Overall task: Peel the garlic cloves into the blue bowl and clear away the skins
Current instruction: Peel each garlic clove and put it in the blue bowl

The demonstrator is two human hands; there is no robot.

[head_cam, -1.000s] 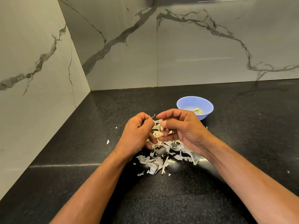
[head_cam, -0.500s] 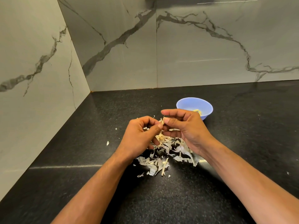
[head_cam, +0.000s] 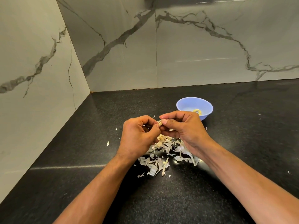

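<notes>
A small pale garlic clove (head_cam: 160, 123) is pinched between the fingertips of both hands, held above the counter. My left hand (head_cam: 137, 136) curls its fingers round the clove's near end. My right hand (head_cam: 182, 128) pinches the other end with thumb and forefinger. Under the hands lies a heap of papery garlic skins (head_cam: 163, 156). The blue bowl (head_cam: 194, 106) stands just behind my right hand, with a few peeled cloves (head_cam: 198, 111) in it.
The black speckled counter (head_cam: 242, 143) runs to marble walls at the left and back, meeting in a corner (head_cam: 91, 92). Stray skin flakes (head_cam: 108, 143) lie left of the heap.
Both hands have risen slightly from the skin heap and drawn together, now pinching the clove at the fingertips. The bowl and heap stay where they were.
</notes>
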